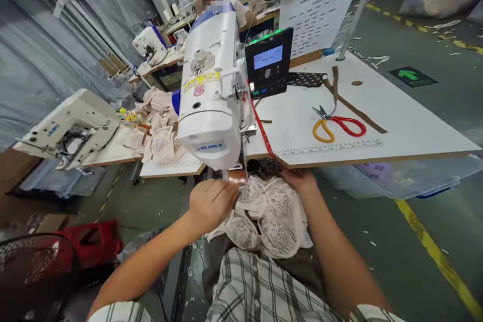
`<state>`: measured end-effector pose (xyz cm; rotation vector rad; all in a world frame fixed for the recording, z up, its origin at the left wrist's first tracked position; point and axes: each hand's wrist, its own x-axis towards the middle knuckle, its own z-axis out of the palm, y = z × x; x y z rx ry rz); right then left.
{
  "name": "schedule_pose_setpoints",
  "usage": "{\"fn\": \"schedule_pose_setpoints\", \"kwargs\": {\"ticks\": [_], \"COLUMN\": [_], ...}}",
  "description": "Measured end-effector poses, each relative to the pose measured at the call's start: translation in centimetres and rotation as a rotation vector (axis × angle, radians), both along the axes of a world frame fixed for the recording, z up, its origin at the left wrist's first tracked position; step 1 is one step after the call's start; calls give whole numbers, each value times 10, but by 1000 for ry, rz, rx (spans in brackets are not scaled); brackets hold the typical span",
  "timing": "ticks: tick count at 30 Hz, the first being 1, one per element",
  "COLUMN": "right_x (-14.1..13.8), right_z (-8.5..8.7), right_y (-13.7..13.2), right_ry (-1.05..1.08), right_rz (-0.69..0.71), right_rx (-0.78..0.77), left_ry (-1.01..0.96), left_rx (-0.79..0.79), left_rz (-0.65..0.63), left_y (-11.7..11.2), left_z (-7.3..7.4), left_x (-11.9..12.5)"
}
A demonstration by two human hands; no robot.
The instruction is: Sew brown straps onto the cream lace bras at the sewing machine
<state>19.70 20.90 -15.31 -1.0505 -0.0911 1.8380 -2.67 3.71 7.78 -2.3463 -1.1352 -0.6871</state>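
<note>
My left hand [213,206] is closed in front of the sewing machine [209,131], its fingertips pinching the edge of a cream lace bra [251,193] just below the needle area. Several such bras [279,229] lie stacked over my lap, their lace cups facing up. On the far side of that pile, my right hand [300,179] reaches beneath the table's front edge, next to the lace. Its fingers are mostly hidden and blurred, so its grip does not show. A copper-coloured plate [237,177] sits under the machine head, close to my left fingertips.
Scissors [337,125] with orange and red handles lie on the white table [407,126], near brown strips [358,108]. A control panel [269,63] stands beside the machine. More bras [160,136] are heaped at the left. A plastic bin [392,178] sits under the table. Another person is behind the machine.
</note>
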Motion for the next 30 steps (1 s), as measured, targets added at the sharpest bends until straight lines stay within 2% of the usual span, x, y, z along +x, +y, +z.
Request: {"fn": "schedule_pose_setpoints", "kwargs": {"ticks": [4,8,11,14,16,18,21,22,24,26,27,28,30], "right_x": [86,157,188,195,186,165,112,91,47,7,-10,-24,-46], "right_z": [-30,-48,-53,-54,-53,-45,-12,5,44,82,99,113,132], "right_y": [-19,-54,-82,-107,-122,-136,-159,-166,-177,-183,-184,-183,-181], "right_ry": [-201,-454,-621,-751,-824,-887,-947,-957,-712,-285,-100,53,234], "right_rz": [-202,-318,-314,-266,-254,-280,-248,-149,28,269,370,450,522], "right_rx": [-123,-198,-177,-96,-32,35,187,274,365,401,372,337,281], "left_ry": [-87,-106,-104,-107,-104,-106,-112,-113,-119,-128,-135,-143,-158], "left_rx": [-17,-13,10,38,42,39,27,22,3,-16,-25,-35,-58], "left_rz": [23,21,24,34,40,44,53,56,68,71,71,70,69], "left_y": [1,3,5,7,7,7,8,8,8,7,7,7,5], "left_z": [-12,-23,-30,-35,-37,-37,-36,-36,-35,-35,-34,-34,-32], "left_x": [-8,-12,-13,-14,-15,-15,-12,-11,-7,-2,0,2,4]}}
